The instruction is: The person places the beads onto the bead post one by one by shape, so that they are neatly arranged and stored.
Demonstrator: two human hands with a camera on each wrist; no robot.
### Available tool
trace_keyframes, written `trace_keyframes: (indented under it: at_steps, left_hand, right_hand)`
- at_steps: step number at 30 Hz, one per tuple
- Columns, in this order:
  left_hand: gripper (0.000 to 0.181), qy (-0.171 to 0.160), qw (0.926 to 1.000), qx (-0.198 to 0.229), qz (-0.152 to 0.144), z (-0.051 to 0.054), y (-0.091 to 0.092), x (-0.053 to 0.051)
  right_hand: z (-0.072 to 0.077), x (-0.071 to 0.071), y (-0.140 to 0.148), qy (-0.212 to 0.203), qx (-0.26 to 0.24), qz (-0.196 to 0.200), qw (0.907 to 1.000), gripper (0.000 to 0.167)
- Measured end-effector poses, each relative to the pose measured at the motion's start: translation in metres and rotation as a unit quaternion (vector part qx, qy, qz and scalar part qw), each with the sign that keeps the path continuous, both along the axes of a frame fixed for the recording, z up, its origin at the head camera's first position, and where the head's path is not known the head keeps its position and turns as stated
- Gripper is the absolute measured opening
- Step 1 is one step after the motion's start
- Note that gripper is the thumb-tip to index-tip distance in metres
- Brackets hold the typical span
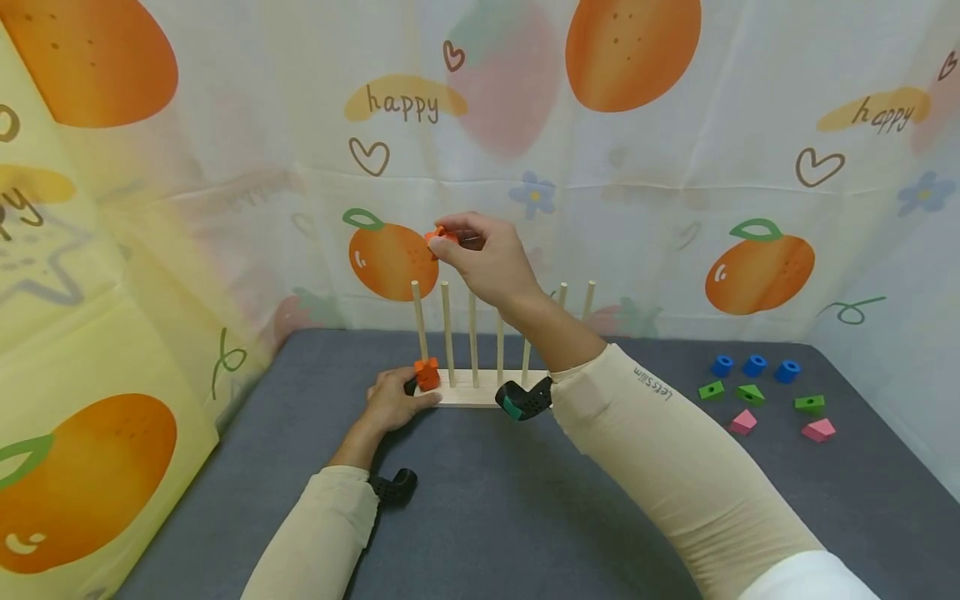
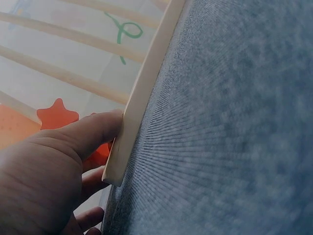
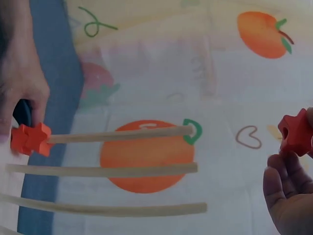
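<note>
My right hand (image 1: pixel 487 257) pinches an orange star-shaped block (image 3: pixel 296 132) with a hole through it. It is held in the air above the leftmost peg (image 1: pixel 420 321) of a wooden peg stand (image 1: pixel 480 400), apart from the peg tip. Two more orange star blocks (image 3: pixel 36 139) sit stacked at the bottom of that peg. My left hand (image 1: pixel 393 400) grips the left end of the stand's base, thumb on the front edge (image 2: pixel 110 125) and the other fingers round behind it. Several other upright pegs stand in a row, partly hidden by my right hand and forearm.
On the right of the dark grey tabletop (image 1: pixel 480 517) lie blue cylinders (image 1: pixel 755 365), green triangular blocks (image 1: pixel 750 394) and pink blocks (image 1: pixel 818 430). A printed curtain (image 1: pixel 645 192) hangs right behind the table, and another yellowish one (image 1: pixel 90 350) at the left.
</note>
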State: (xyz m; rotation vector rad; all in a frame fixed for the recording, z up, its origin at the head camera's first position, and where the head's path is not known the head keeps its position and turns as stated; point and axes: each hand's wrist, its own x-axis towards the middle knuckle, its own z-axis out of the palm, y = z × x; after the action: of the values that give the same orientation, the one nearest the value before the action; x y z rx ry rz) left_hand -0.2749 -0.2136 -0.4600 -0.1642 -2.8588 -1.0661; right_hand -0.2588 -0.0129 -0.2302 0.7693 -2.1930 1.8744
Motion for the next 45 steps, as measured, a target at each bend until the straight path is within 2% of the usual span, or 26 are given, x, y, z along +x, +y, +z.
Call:
trace_keyframes:
  at_steps: [9,16,22,31,37,45]
  left_hand:
    - [0.040,0.011,0.9999,0.004,-0.006,0.000,0.000,-0.001]
    - [0.038,0.017,0.9998,0.005,-0.010,-0.002,-0.001,-0.003]
    - [0.040,0.013,0.9999,0.005,-0.009,-0.002,-0.001,-0.004]
    - [0.042,-0.002,1.0000,0.008,-0.002,0.000,0.000,-0.001]
    - [0.046,-0.009,0.9999,0.012,0.001,0.000,0.000,0.000]
    - [0.041,0.005,0.9999,0.009,-0.005,0.001,-0.002,-0.001]
  right_hand:
    - [-0.015,-0.011,-0.027,-0.026,0.044,-0.017,0.9986,0.028]
    - [-0.028,-0.017,-0.043,-0.041,0.093,-0.069,0.9925,0.026]
    - [-0.040,-0.021,-0.049,-0.060,0.115,-0.083,0.9881,0.032]
    - [-0.062,-0.025,-0.055,-0.094,0.085,-0.090,0.9877,0.031]
    - [-0.076,-0.024,-0.059,-0.101,0.016,-0.096,0.9902,0.037]
    - [-0.093,-0.022,-0.065,-0.174,-0.067,-0.108,0.9765,0.029]
